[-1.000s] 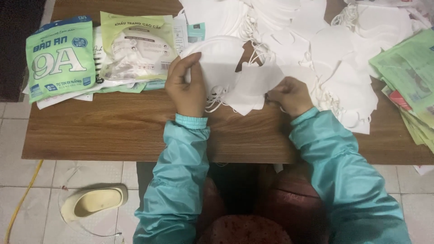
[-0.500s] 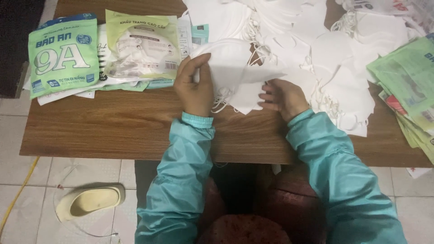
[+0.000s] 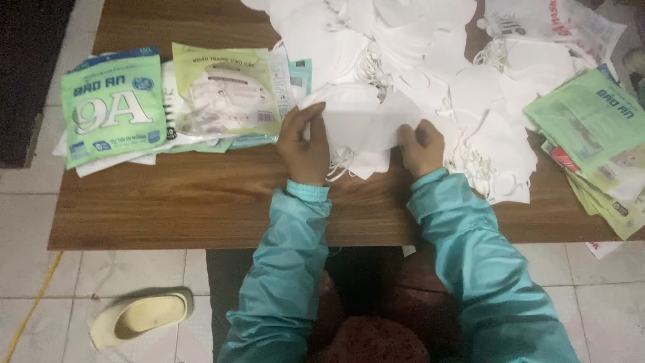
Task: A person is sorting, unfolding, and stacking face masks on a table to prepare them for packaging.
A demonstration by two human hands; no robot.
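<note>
Head view, looking straight down at a brown wood-grain table (image 3: 201,202) with the person seated at its near edge, both arms in teal jacket sleeves (image 3: 295,269). Left hand (image 3: 306,144) grips the left edge of a white folded fabric face mask (image 3: 359,124), fingers curled over the top, thumb side underneath; hand rests on the table surface. Right hand (image 3: 420,144) pinches the right edge of the same mask, fingers bent, knuckles up. Mask is held flat between the two hands, just above the tabletop at the near-centre of the table; its thin white ear loops (image 3: 339,168) hang below it onto the wood beside the left hand. Directly behind and to the right of the mask: a large loose heap of white masks (image 3: 470,87), overlapping, spreading to the far edge of the table and touching the held mask. Left of the left hand: a stack of flat green and white plastic packets (image 3: 114,107), the nearest pale green packet (image 3: 225,91) just beside the left hand's fingers. Right edge of the table: a second fanned pile of green packets (image 3: 598,141), partly overhanging the edge. Floor is pale tile (image 3: 121,275); one cream-coloured slipper (image 3: 141,316) lies on it, below the table's left end, well apart from the hands.
</note>
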